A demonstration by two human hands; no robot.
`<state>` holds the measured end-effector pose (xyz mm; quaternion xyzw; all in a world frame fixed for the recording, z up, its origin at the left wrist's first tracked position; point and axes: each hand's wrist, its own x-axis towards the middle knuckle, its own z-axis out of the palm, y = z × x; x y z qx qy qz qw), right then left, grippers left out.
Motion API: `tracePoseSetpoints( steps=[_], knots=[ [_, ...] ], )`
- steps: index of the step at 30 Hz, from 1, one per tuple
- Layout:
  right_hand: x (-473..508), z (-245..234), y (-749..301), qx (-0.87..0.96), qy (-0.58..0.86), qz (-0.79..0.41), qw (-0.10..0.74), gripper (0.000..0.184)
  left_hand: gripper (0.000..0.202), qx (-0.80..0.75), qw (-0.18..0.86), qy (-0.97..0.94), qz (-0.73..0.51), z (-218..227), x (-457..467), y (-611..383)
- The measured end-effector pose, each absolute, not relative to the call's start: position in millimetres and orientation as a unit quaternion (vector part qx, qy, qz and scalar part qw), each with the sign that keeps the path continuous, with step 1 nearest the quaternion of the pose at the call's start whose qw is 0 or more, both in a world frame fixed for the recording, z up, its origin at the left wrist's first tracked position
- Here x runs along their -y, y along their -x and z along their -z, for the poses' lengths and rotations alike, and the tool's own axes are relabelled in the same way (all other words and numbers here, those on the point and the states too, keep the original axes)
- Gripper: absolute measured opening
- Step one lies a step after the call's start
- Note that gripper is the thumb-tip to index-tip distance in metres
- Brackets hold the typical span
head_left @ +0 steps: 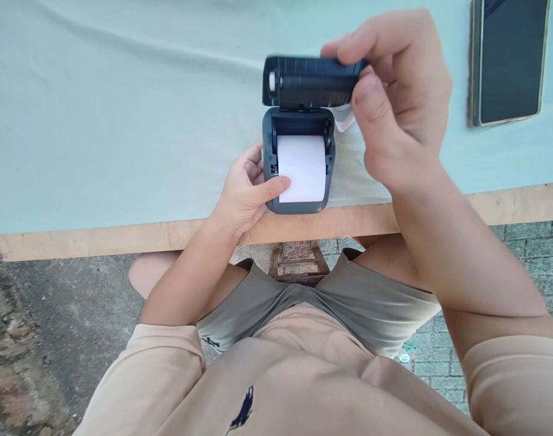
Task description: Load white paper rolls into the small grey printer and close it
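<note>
steadying the printer (299, 208) at the near edge of the tabletop (99, 240), my left fingers (255, 158) half-curl round its side, thumb (277, 186) on the white paper (302, 158); light pressure should do. my right fingers (371, 103) pinch the raised lid (310, 88) by a corner; gentleness should spare the hinge (302, 109). its body is dark, rounded.

Housing (297, 208): dark plastic, satin-smooth. Lid (309, 94): dark plastic, with a slight sheen inside. Paper (308, 163): smooth and matt. Table cover (122, 133): thin, matt sheet, softly creased. Near table edge (167, 234): bare, grained wood. Phone (512, 66), far right: glossy, glass-like screen. Shirt (299, 375) and shorts (385, 290), near: matt cloth. Ground (90, 309), left: rough, gritty.
</note>
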<state>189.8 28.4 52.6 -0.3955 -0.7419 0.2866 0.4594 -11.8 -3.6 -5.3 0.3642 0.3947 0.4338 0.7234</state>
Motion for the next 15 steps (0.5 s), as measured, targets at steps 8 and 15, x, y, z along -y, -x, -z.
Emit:
tracePoseSetpoints(
  steps=[8, 15],
  knots=[
    [-14, -37, -191, 0.845, 0.349, -0.176, 0.365, 0.017, 0.046, -0.386, 0.728, -0.346, -0.450, 5, 2, 12],
    [-1, -27, -194, 0.855, 0.333, -0.161, 0.363, 0.019, 0.044, -0.354, 0.737, -0.346, -0.460, 3, 3, 10]
  ],
)
